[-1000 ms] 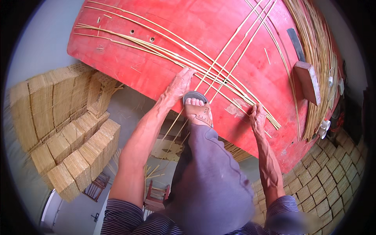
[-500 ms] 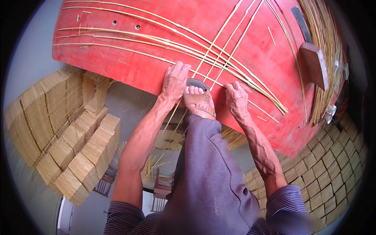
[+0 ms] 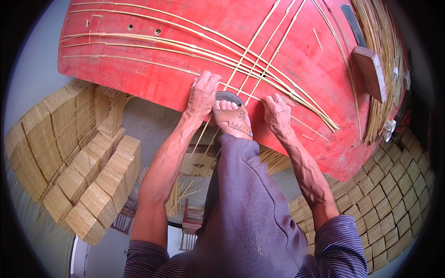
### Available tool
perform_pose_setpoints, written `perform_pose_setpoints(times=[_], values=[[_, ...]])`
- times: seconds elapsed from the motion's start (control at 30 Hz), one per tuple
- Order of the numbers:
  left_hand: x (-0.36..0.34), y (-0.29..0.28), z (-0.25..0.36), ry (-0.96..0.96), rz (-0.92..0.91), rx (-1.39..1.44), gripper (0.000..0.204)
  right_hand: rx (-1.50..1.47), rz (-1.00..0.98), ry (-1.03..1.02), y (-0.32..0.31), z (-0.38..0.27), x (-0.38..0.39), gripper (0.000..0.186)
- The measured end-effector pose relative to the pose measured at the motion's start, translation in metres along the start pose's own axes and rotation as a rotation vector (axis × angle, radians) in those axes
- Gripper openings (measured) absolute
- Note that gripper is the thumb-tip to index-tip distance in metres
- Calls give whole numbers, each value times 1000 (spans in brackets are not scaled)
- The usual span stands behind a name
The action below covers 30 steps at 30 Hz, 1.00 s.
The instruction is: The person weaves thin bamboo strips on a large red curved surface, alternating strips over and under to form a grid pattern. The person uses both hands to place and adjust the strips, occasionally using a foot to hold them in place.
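Red and scratched, the desk [image 3: 134, 88] sits under a sandalled foot [image 3: 232, 119]. Fingers of the left hand [image 3: 204, 95] and right hand [image 3: 277, 112] seem closed on one thin, pale yellow, gently curved strip [image 3: 177, 68] near its edge. Hard bending could snap it; lifting the foot could let the crossing strips [image 3: 251, 47] slide.

Free room over red board [image 3: 331, 153] right of right hand [image 3: 277, 113]; leftward obstacle, sandalled foot [image 3: 231, 116]

No words, labels, brands, numbers or signs can be read anywhere in the picture, from upper left to lower right.
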<state>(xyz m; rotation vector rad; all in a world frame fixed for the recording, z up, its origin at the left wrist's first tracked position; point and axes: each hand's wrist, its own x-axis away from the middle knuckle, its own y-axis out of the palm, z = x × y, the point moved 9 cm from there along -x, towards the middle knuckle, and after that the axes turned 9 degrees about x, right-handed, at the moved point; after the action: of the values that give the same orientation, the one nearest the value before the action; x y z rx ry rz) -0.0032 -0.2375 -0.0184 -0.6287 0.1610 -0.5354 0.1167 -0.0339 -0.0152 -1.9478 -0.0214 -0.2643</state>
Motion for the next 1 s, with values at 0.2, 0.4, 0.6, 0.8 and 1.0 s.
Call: perform_pose_setpoints(times=[0.2,0.4,0.6,0.8,1.0], values=[[-2,1,2,6,12,-13,20,-10,-19,-18,0,2,-3,6],[-7,1,1,-9,-31,-9,21,-115,-27,-63,-8,2,-11,5],[-37,-4,26,75,23,-8,29,-94,135,-18,-34,-7,-26,23],[-42,31,45,169,-134,-96,31,-24,138,38,-35,4,-14,31],[-38,48,45,151,-94,-16,27,26,166,-4,-35,9,2,37]])
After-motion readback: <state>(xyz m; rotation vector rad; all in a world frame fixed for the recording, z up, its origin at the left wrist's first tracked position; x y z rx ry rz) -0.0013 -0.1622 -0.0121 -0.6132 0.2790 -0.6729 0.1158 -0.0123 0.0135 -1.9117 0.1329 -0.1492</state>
